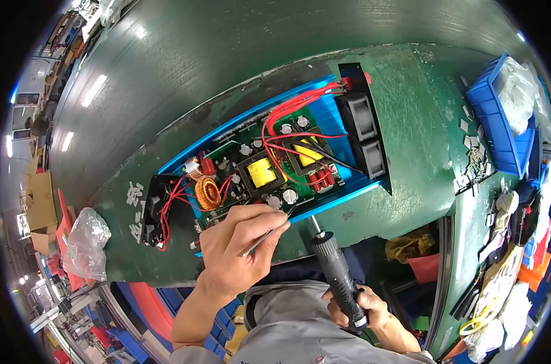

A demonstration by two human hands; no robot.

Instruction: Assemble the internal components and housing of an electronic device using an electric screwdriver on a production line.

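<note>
My left hand (236, 246) is closed in a pinch around a pair of thin metal tweezers (258, 240). Their tips are at the near edge of a blue open metal case (342, 194). Inside the case is a green circuit board with yellow transformers (261, 173), a copper-wound ring coil (207, 193) and several capacitors. My right hand (361, 308) grips a black electric screwdriver (335, 267), its bit pointing up toward the case's near edge, apart from it. Red wires (281, 112) run to a black end panel with two fans (365, 136).
Small pale pieces (472, 161) lie scattered on the green bench (409, 212) at right, by a blue bin (500, 115) holding plastic bags. More pieces (134, 194) lie left of the case. A clear plastic bag (89, 242) sits at the bench's left edge.
</note>
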